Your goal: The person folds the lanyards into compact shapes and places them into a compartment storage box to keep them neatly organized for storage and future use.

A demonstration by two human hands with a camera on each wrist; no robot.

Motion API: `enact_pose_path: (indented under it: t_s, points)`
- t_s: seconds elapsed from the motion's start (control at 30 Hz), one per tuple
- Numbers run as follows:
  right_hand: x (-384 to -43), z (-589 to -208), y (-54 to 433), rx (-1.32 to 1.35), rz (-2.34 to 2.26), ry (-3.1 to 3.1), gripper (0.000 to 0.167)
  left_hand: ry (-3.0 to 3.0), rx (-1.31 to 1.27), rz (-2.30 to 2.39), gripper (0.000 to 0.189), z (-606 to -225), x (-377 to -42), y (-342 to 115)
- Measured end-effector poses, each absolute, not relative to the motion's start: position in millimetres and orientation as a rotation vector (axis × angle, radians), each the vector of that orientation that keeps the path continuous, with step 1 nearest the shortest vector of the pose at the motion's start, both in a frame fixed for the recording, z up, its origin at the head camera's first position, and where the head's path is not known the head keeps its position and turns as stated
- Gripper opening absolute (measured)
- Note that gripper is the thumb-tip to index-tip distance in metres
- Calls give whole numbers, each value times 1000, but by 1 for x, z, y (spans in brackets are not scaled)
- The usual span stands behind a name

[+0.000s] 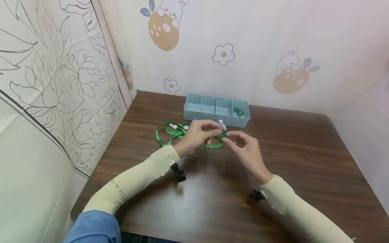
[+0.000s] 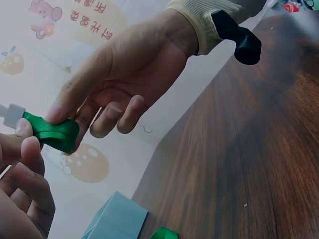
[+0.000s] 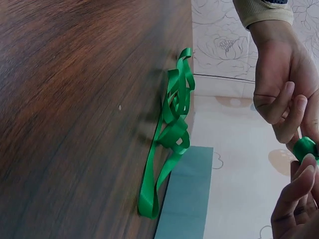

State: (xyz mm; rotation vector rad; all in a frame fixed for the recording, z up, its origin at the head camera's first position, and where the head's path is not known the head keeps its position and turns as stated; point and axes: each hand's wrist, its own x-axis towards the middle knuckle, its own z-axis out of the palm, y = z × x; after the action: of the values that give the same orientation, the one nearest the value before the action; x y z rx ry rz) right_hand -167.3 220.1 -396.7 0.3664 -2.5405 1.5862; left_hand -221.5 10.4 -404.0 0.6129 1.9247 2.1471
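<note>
A green ribbon lanyard with a white plastic clip [image 1: 222, 125] is held up between both hands over the table. My left hand [image 1: 197, 134] pinches its folded green end [image 2: 52, 133] just below the clip, thumb on top. From the other side, my right hand [image 1: 247, 149] pinches the same fold between thumb and fingertips. In the left wrist view the two hands' fingertips sit close together along the short ribbon. More green ribbon [image 3: 149, 191] lies in loose loops on the table behind the left hand, with white connectors [image 1: 173, 126] among it.
At the back of the dark wood table [image 1: 291, 162] stands a light blue tray [image 1: 212, 117] with several compartments. Its rightmost compartment holds a green ribbon piece [image 1: 238, 111]. Patterned curtains [image 1: 223, 77] hang behind the table and on its left side.
</note>
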Motion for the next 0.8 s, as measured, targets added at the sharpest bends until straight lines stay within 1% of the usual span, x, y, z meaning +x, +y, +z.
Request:
enact_pose_path:
  t_s: [0.23, 0.43, 0.53, 0.7, 0.8]
  points:
    - [-156, -375, 208, 381, 1651, -2472, 23, 1879, 573, 2188, 15, -405, -221, 12]
    - [-155, -373, 204, 388, 1645, -2445, 22, 1835, 575, 2228, 15, -406, -221, 13]
    - [-160, -378, 206, 394, 1621, -2444, 21, 1829, 584, 2244, 16, -407, -222, 14]
    - [-174, -398, 215, 417, 1515, -2444, 19, 1840, 613, 2245, 15, -409, -223, 15]
    - [-181, -406, 220, 457, 1466, -2440, 19, 1929, 643, 2181, 14, -410, -225, 15]
